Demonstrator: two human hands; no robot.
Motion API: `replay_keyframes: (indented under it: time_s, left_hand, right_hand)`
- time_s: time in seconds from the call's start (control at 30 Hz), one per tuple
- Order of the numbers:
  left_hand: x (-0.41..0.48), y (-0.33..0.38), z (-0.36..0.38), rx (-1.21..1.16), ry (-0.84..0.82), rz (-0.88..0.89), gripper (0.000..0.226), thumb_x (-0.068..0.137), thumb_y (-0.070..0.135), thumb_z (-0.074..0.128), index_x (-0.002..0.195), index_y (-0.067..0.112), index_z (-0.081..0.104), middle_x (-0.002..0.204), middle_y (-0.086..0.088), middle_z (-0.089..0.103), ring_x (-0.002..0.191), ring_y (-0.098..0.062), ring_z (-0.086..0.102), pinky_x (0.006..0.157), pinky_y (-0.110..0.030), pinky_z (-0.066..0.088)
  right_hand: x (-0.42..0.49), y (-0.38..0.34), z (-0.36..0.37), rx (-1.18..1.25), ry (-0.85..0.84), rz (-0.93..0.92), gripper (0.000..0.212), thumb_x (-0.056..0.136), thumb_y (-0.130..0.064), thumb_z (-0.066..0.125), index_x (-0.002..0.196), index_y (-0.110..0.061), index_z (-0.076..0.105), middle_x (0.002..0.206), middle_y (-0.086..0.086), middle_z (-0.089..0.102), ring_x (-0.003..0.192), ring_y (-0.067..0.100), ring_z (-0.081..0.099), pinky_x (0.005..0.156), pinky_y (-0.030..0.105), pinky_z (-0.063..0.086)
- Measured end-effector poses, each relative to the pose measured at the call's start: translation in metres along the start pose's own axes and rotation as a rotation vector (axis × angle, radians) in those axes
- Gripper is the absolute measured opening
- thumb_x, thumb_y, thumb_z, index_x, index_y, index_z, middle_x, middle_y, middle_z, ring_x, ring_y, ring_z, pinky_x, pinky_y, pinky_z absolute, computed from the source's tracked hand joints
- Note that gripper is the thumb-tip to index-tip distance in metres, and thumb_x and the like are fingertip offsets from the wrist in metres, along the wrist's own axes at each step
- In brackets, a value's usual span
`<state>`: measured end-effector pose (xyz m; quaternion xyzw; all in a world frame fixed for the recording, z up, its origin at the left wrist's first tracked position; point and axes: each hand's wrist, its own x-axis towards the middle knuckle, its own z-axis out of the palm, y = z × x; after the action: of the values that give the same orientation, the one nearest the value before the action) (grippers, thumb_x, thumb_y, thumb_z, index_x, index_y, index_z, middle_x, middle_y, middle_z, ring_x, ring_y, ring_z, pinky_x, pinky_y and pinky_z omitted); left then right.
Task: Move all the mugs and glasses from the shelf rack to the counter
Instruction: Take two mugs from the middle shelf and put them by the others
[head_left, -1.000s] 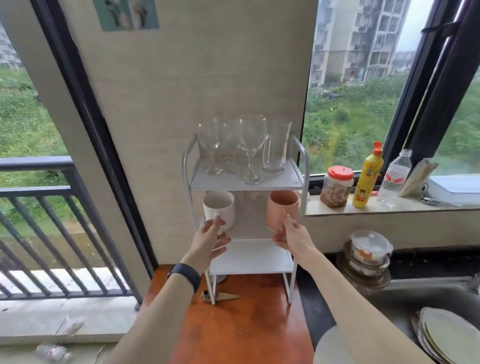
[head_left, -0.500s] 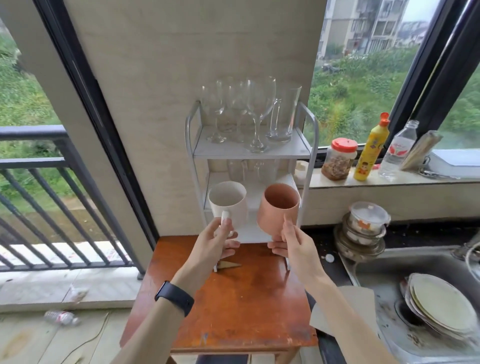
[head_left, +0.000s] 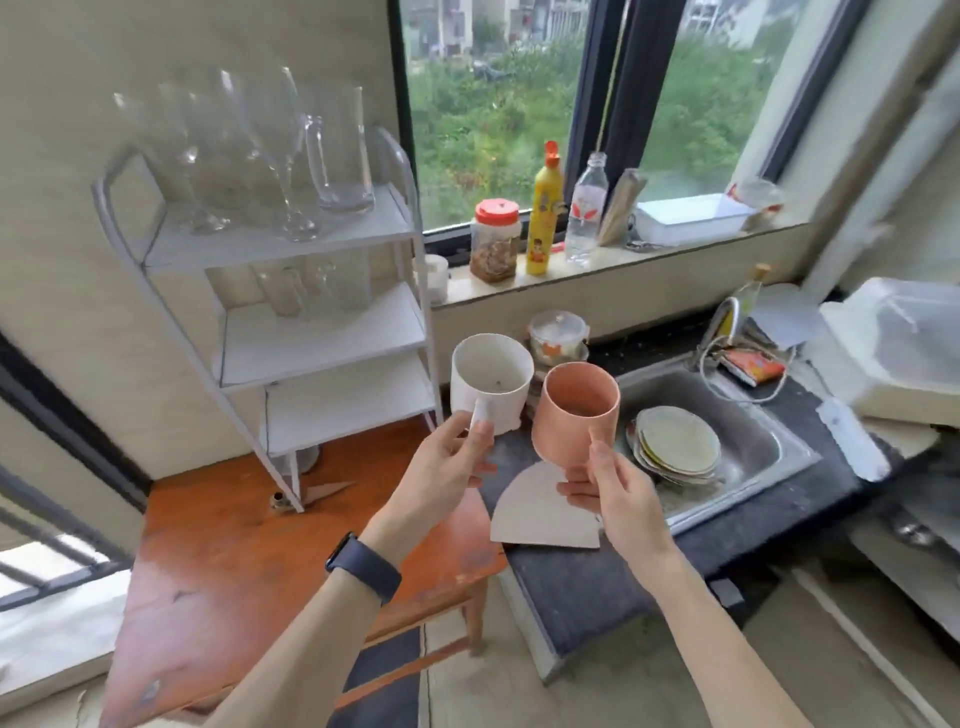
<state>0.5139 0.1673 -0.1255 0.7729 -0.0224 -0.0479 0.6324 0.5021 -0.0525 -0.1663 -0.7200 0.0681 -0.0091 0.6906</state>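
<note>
I see the white metal shelf rack (head_left: 311, 332) on the wooden table (head_left: 218, 551), clear stemmed glasses (head_left: 280, 150) upright on its top tier. Over the dark counter (head_left: 587, 582) beside the steel sink (head_left: 748, 441), my left hand (head_left: 441, 467) pinches the white mug (head_left: 491, 382) by its handle. My right hand (head_left: 615, 493) clasps the matte pink mug (head_left: 574, 415), both mouths up, tilted toward me.

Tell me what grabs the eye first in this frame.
Two mugs held up mid-frame: a white mug in the left hand and a pink mug in the right hand, above the dark counter beside the sink. At left, glasses crowd the top of the white rack.
</note>
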Motion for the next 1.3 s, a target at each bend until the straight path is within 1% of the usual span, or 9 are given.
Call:
replay_keyframes:
  time_s: [0.17, 0.3, 0.43, 0.6, 0.83, 1.0, 1.07, 1.17, 1.3]
  left_hand:
    - [0.013, 0.024, 0.120, -0.010, -0.217, -0.005, 0.025, 0.101, 0.042, 0.048, 0.110, 0.024, 0.061, 0.096, 0.002, 0.068, 0.069, -0.004, 0.069, 0.065, -0.021, 0.055]
    - [0.002, 0.045, 0.232, -0.041, -0.370, 0.024, 0.026, 0.100, 0.043, 0.049, 0.106, 0.023, 0.063, 0.091, -0.001, 0.067, 0.071, -0.014, 0.066, 0.063, -0.025, 0.050]
    - [-0.026, 0.067, 0.350, -0.118, -0.575, 0.016, 0.048, 0.092, 0.051, 0.052, 0.121, 0.014, 0.061, 0.091, -0.003, 0.062, 0.067, -0.012, 0.061, 0.062, -0.026, 0.048]
    - [-0.072, 0.095, 0.485, -0.104, -0.748, 0.029, 0.044, 0.087, 0.062, 0.057, 0.110, 0.025, 0.064, 0.096, -0.009, 0.065, 0.072, -0.013, 0.067, 0.065, -0.026, 0.053]
    - [-0.124, 0.133, 0.644, -0.057, -0.940, 0.117, 0.032, 0.095, 0.056, 0.052, 0.109, 0.030, 0.064, 0.110, -0.016, 0.068, 0.080, -0.014, 0.072, 0.076, -0.030, 0.059]
    - [-0.147, 0.155, 0.748, -0.034, -1.077, 0.147, 0.038, 0.094, 0.059, 0.050, 0.112, 0.028, 0.064, 0.104, -0.003, 0.071, 0.081, -0.012, 0.072, 0.075, -0.027, 0.060]
    - [-0.153, 0.163, 0.789, -0.020, -1.128, 0.166, 0.036, 0.095, 0.058, 0.049, 0.112, 0.029, 0.063, 0.107, -0.006, 0.070, 0.085, -0.016, 0.073, 0.076, -0.027, 0.061]
    - [-0.157, 0.175, 0.851, -0.019, -1.188, 0.200, 0.035, 0.095, 0.057, 0.048, 0.107, 0.026, 0.063, 0.108, -0.011, 0.069, 0.083, -0.016, 0.074, 0.066, -0.020, 0.057]
    - [-0.160, 0.192, 0.937, -0.007, -1.287, 0.213, 0.031, 0.098, 0.052, 0.048, 0.109, 0.026, 0.062, 0.111, -0.016, 0.066, 0.082, -0.016, 0.072, 0.066, -0.021, 0.057]
  right_hand:
    - [-0.043, 0.005, -0.123, 0.018, 0.284, -0.011, 0.031, 0.103, -0.044, 0.046, 0.093, -0.037, 0.075, 0.082, 0.004, 0.077, 0.079, 0.023, 0.077, 0.067, 0.028, 0.060]
    - [-0.095, 0.011, -0.231, 0.031, 0.502, -0.022, 0.030, 0.105, -0.037, 0.045, 0.089, -0.025, 0.067, 0.079, 0.007, 0.074, 0.075, 0.027, 0.077, 0.064, 0.029, 0.062]
    - [-0.156, 0.017, -0.343, 0.049, 0.699, -0.031, 0.035, 0.104, -0.039, 0.046, 0.086, -0.015, 0.065, 0.081, 0.012, 0.072, 0.072, 0.025, 0.077, 0.059, 0.026, 0.060]
    - [-0.234, 0.021, -0.463, 0.061, 0.911, -0.036, 0.041, 0.102, -0.044, 0.047, 0.082, -0.012, 0.064, 0.080, 0.014, 0.072, 0.069, 0.022, 0.077, 0.056, 0.024, 0.058]
    - [-0.326, 0.026, -0.588, 0.033, 1.123, -0.012, 0.049, 0.094, -0.059, 0.049, 0.091, -0.015, 0.070, 0.084, 0.016, 0.073, 0.071, 0.021, 0.077, 0.056, 0.022, 0.057]
    - [-0.372, 0.032, -0.664, 0.034, 1.228, 0.006, 0.049, 0.099, -0.051, 0.047, 0.116, -0.010, 0.068, 0.092, 0.018, 0.073, 0.075, 0.021, 0.077, 0.064, 0.028, 0.062]
    - [-0.383, 0.030, -0.694, 0.045, 1.273, 0.002, 0.049, 0.097, -0.054, 0.048, 0.106, -0.010, 0.069, 0.090, 0.019, 0.073, 0.074, 0.021, 0.077, 0.061, 0.025, 0.061]
    - [-0.392, 0.026, -0.740, 0.059, 1.349, 0.002, 0.053, 0.089, -0.061, 0.049, 0.094, -0.012, 0.067, 0.083, 0.013, 0.073, 0.073, 0.021, 0.077, 0.058, 0.022, 0.058]
    - [-0.405, 0.032, -0.806, 0.075, 1.442, 0.016, 0.055, 0.089, -0.062, 0.050, 0.095, -0.010, 0.067, 0.080, 0.014, 0.073, 0.073, 0.022, 0.077, 0.058, 0.022, 0.058]
